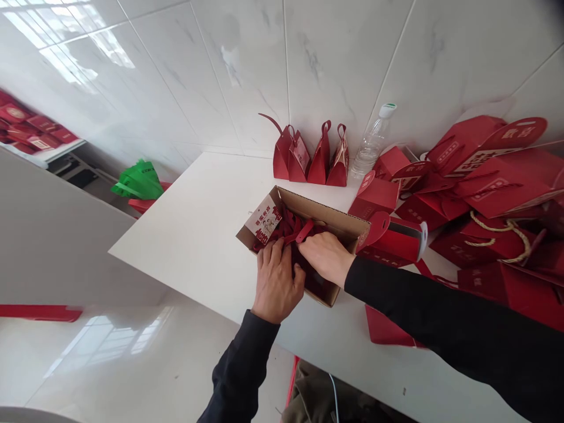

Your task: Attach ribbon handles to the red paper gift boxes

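An open cardboard box sits on the white table, holding tangled dark-red straps and a printed card at its left end. My left hand rests over the box's near side, fingers stretched inward and thumb apart. Inside the box, my right hand is closed, its fingers beside a red strap. Its fingertips are hidden, so I cannot tell what it grips. Behind the box, several small red gift boxes with strap handles stand in a row against the wall.
A clear plastic bottle stands near the wall. Many red gift boxes are piled at the right, some with rope handles. The white table ends at the left; a green bag lies beyond it. Dark cloth shows below the front edge.
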`<state>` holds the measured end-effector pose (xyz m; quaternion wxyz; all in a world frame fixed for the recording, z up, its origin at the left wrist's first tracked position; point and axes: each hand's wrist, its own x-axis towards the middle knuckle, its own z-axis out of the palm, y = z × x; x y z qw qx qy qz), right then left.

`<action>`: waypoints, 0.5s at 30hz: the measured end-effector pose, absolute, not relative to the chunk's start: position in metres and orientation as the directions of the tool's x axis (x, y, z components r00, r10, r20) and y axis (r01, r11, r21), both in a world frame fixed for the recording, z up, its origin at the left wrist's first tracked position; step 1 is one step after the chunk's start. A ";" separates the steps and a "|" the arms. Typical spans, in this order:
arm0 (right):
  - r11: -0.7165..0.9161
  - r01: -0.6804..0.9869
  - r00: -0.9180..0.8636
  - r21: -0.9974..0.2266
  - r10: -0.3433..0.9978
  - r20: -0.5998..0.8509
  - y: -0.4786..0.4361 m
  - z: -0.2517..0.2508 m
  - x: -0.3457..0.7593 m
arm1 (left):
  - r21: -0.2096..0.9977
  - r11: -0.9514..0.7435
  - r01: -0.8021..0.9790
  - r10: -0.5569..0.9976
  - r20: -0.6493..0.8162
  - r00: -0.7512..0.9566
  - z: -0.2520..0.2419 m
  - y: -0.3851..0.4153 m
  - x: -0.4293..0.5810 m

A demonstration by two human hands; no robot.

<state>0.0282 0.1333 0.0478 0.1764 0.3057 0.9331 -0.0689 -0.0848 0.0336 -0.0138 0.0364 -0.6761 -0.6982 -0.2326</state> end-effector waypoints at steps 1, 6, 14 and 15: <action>0.806 0.591 -0.756 -0.026 0.542 -0.367 0.134 0.049 0.030 | 0.278 -0.022 0.960 0.926 0.369 -0.085 -0.014 0.033 -0.085; 0.798 0.595 -0.769 -0.094 0.532 -0.353 0.140 0.057 0.043 | 0.302 -0.030 0.953 0.914 0.394 -0.096 -0.015 0.032 -0.083; 0.631 0.654 -0.755 -0.417 0.568 -0.326 0.146 0.088 0.085 | 0.365 -0.058 0.929 0.870 0.475 -0.132 -0.023 0.030 -0.083; 0.592 0.660 -0.747 -0.462 0.580 -0.323 0.145 0.092 0.092 | 0.374 -0.062 0.925 0.859 0.492 -0.141 -0.024 0.029 -0.081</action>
